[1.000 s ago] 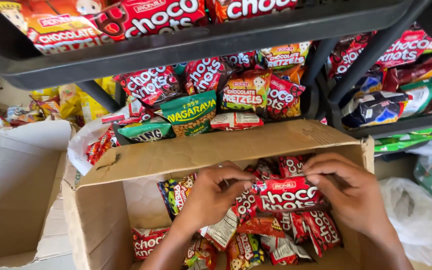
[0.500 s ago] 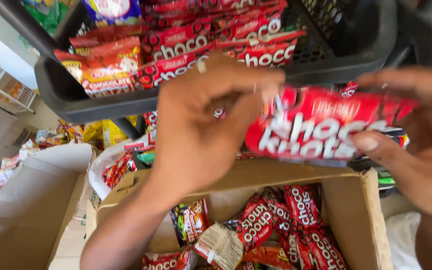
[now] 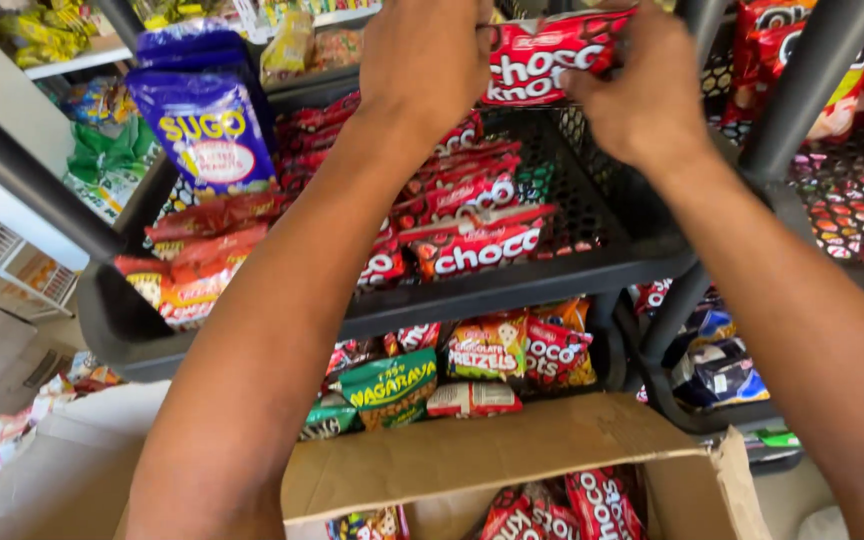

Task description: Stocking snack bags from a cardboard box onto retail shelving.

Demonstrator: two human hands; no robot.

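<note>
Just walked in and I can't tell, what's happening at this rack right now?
A person has both arms raised to a black mesh rack shelf. The left hand and right hand together hold a red snack packet above rows of similar red packets lying on that shelf. A blue packet stands at the shelf's left end. Below, an open cardboard box holds more red packets.

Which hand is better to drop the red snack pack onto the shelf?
Probably the right hand: it pinches the red pack's end over the black shelf, while the left hand covers its other end.
</note>
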